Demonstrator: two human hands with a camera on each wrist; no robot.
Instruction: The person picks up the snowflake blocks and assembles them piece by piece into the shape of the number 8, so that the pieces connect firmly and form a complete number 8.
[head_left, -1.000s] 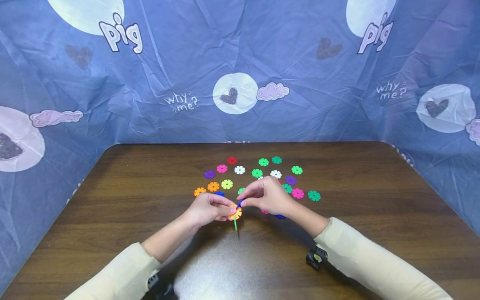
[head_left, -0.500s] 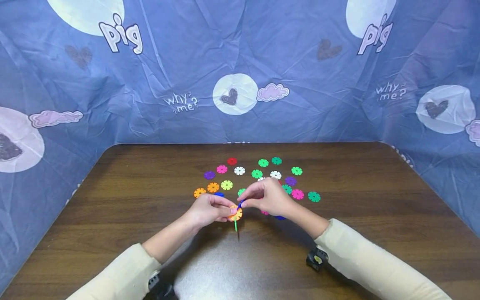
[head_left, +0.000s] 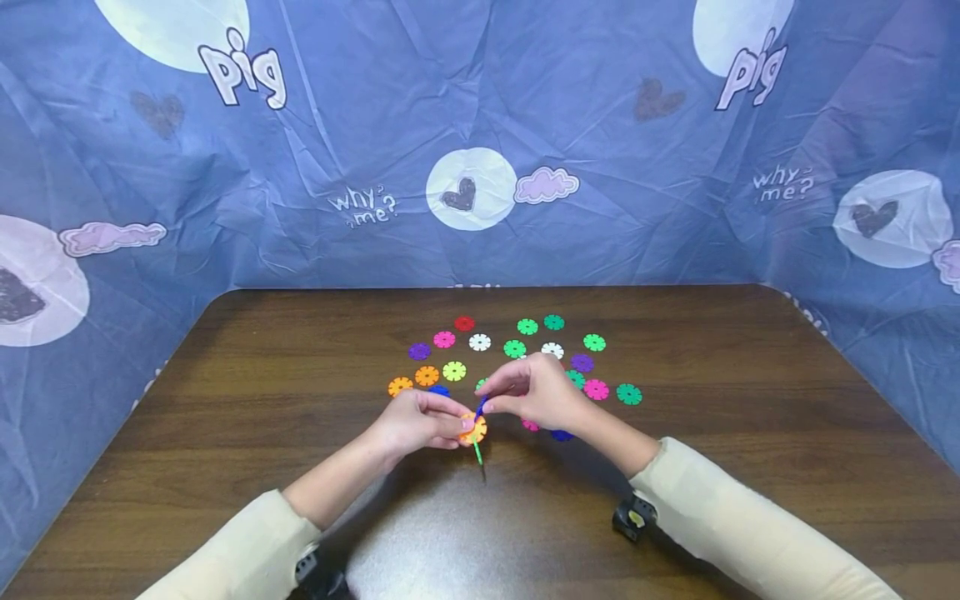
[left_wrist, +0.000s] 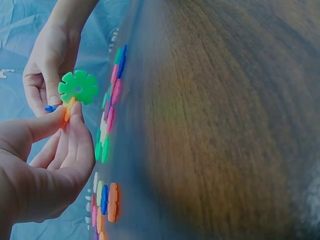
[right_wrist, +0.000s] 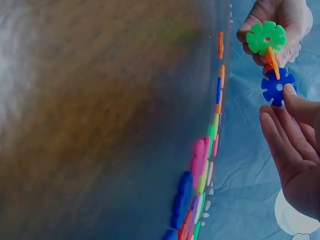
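Between finger and thumb my left hand (head_left: 420,421) pinches an orange notched disc (head_left: 474,429). A green notched disc (left_wrist: 78,87) is slotted into that orange one, seen edge-on and pointing down in the head view. My right hand (head_left: 542,392) pinches a blue notched disc (right_wrist: 278,86) at its rim. In the right wrist view the blue disc meets the orange disc's edge, at an angle to it; how deep the slots interlock is hard to tell. Both hands are held close together above the table.
Several loose notched discs lie flat on the brown wooden table (head_left: 225,400) beyond the hands, among them a red disc (head_left: 464,322), a yellow-green disc (head_left: 454,372) and a dark green disc (head_left: 629,394). A blue printed cloth (head_left: 360,125) hangs behind the table.
Both hands stay almost in place. The orange disc has shifted very slightly right and down, and the green disc's lower end has swung a little to the right.
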